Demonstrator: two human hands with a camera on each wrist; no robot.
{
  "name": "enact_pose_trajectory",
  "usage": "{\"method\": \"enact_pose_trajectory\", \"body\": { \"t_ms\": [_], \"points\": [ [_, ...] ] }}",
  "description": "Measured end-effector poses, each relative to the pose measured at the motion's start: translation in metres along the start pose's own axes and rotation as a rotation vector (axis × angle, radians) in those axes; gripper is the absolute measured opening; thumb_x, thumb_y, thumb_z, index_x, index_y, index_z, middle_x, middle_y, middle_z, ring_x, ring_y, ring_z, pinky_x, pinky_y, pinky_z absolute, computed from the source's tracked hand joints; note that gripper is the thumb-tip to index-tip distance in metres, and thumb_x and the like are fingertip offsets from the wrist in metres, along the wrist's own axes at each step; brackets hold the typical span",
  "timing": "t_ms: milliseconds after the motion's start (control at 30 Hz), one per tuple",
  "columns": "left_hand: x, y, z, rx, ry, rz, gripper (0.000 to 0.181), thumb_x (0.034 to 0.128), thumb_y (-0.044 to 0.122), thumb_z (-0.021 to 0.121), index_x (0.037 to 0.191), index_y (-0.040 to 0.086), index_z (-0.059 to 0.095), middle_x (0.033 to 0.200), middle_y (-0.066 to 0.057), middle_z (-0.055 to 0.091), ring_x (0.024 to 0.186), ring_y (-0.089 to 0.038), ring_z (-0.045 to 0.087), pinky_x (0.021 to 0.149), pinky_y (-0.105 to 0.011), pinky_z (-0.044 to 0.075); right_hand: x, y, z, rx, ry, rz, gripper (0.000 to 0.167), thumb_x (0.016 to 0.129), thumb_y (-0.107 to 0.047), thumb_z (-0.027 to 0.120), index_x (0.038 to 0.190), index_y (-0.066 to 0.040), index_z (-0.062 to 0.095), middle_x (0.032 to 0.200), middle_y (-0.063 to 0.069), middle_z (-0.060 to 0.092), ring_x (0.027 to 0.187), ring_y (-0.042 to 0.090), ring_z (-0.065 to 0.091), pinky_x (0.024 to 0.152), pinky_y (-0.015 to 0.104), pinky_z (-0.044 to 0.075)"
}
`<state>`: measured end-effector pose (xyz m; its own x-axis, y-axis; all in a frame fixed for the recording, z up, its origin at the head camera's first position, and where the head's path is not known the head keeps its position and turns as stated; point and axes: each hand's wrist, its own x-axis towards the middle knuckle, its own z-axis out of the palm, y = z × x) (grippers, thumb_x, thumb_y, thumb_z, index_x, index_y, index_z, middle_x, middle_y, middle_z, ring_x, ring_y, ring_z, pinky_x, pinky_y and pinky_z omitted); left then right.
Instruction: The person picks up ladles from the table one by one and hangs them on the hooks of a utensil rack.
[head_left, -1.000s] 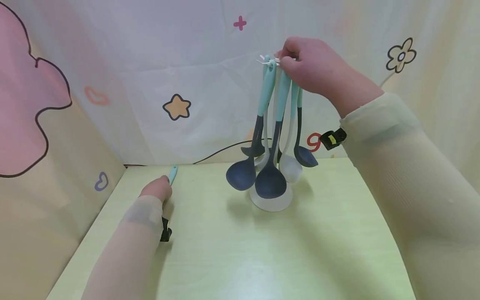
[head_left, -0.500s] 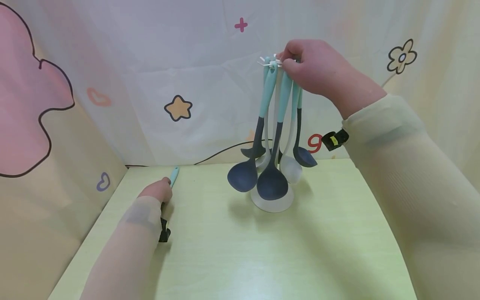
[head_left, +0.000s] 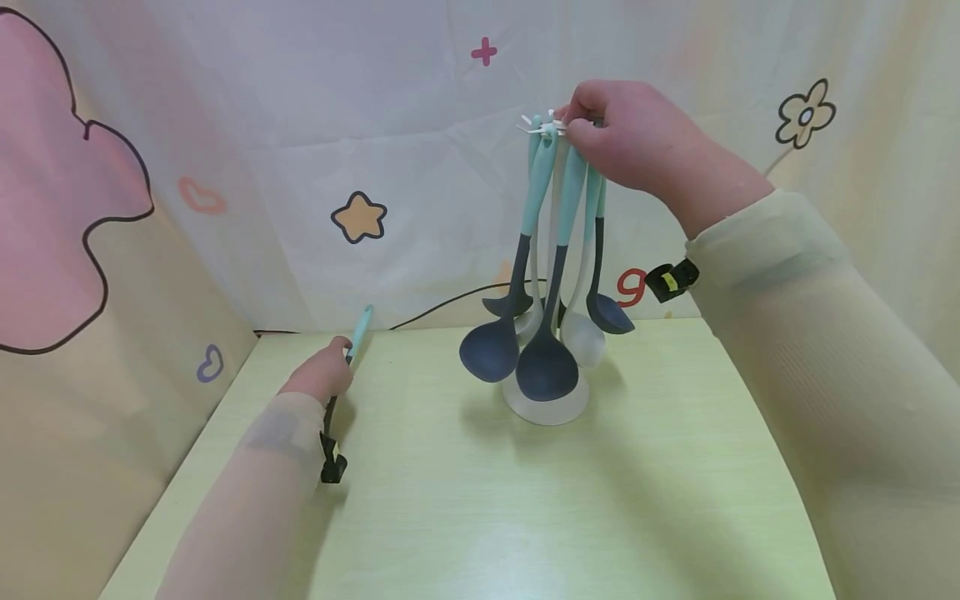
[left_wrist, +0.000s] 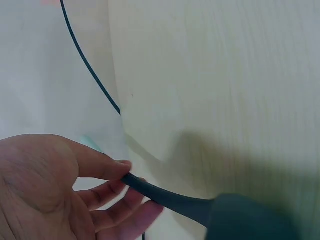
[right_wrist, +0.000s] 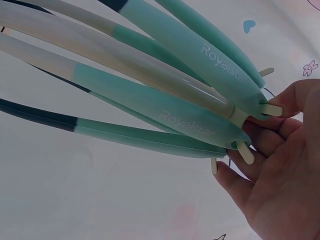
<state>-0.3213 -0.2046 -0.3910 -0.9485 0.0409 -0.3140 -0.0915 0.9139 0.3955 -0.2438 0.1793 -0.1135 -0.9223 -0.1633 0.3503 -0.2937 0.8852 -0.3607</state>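
At the left, my left hand (head_left: 322,373) pinches the dark shaft of a kitchen utensil (head_left: 362,330) with a teal handle. Its handle end points up and away. In the left wrist view, thumb and fingers hold that shaft, and its dark head (left_wrist: 250,220) is too blurred and cut off to tell its kind. Right of centre stands a white utensil rack (head_left: 546,410) with several teal-handled utensils on its hooks, among them a dark ladle (head_left: 547,371) and a white spoon-like one (head_left: 583,340). My right hand (head_left: 637,133) grips the rack's top among the hooks (right_wrist: 245,152).
The pale wooden table (head_left: 450,500) meets a patterned cloth backdrop (head_left: 420,150) at the back and left. The hanging dark ladle (head_left: 489,350) sticks out to the left of the rack. Between the rack and my left hand lies bare tabletop.
My left hand has shifted slightly right, and the utensil's teal handle end has risen off the table, showing more of its shaft. My right hand stays at the rack's top.
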Motion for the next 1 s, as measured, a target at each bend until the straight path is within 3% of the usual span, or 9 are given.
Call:
{"method": "enact_pose_trajectory", "body": {
  "t_ms": [167,367,500,667,1000],
  "points": [
    [0.0,0.008,-0.003,-0.02,0.08,0.054,0.063,0.0957,-0.001,0.04,0.154,0.014,0.019,0.095,-0.018,0.059,0.061,-0.022,0.045,0.055,-0.033,0.04,0.0,0.001,-0.001,0.009,-0.003,0.0,0.037,0.103,-0.033,0.036,0.123,-0.009,0.057,0.138,0.011,0.056,0.107,0.032,0.053,0.096,0.047,0.048],
    [0.001,0.02,-0.005,-0.046,0.194,0.141,0.071,0.0923,-0.003,0.042,0.155,0.021,0.019,0.109,-0.02,0.059,0.067,-0.026,0.051,0.053,-0.034,0.041,0.001,0.002,0.0,0.007,-0.007,0.003,0.037,0.103,-0.034,0.036,0.122,-0.009,0.057,0.138,0.011,0.056,0.107,0.033,0.052,0.095,0.047,0.048],
    [-0.003,0.037,-0.007,-0.094,0.262,0.207,0.073,0.0915,-0.005,0.041,0.155,0.024,0.021,0.12,-0.019,0.056,0.077,-0.03,0.055,0.056,-0.035,0.044,0.001,0.002,0.0,0.005,-0.004,0.001,0.036,0.103,-0.034,0.036,0.12,-0.009,0.056,0.135,0.012,0.057,0.107,0.033,0.052,0.093,0.047,0.048],
    [-0.006,0.06,-0.006,-0.145,0.339,0.274,0.067,0.0968,-0.001,0.042,0.155,0.026,0.022,0.125,-0.015,0.051,0.084,-0.031,0.057,0.061,-0.036,0.046,0.001,0.002,0.0,0.0,-0.001,-0.001,0.036,0.103,-0.034,0.037,0.12,-0.009,0.056,0.135,0.012,0.056,0.107,0.033,0.052,0.094,0.047,0.048],
    [-0.019,0.098,-0.002,-0.224,0.496,0.391,0.065,0.1004,0.008,0.053,0.155,0.03,0.025,0.124,-0.009,0.05,0.082,-0.028,0.059,0.061,-0.036,0.048,0.0,0.002,0.001,0.011,0.002,-0.006,0.038,0.104,-0.034,0.037,0.124,-0.01,0.058,0.145,0.005,0.052,0.11,0.03,0.053,0.098,0.046,0.048]
  ]
}}
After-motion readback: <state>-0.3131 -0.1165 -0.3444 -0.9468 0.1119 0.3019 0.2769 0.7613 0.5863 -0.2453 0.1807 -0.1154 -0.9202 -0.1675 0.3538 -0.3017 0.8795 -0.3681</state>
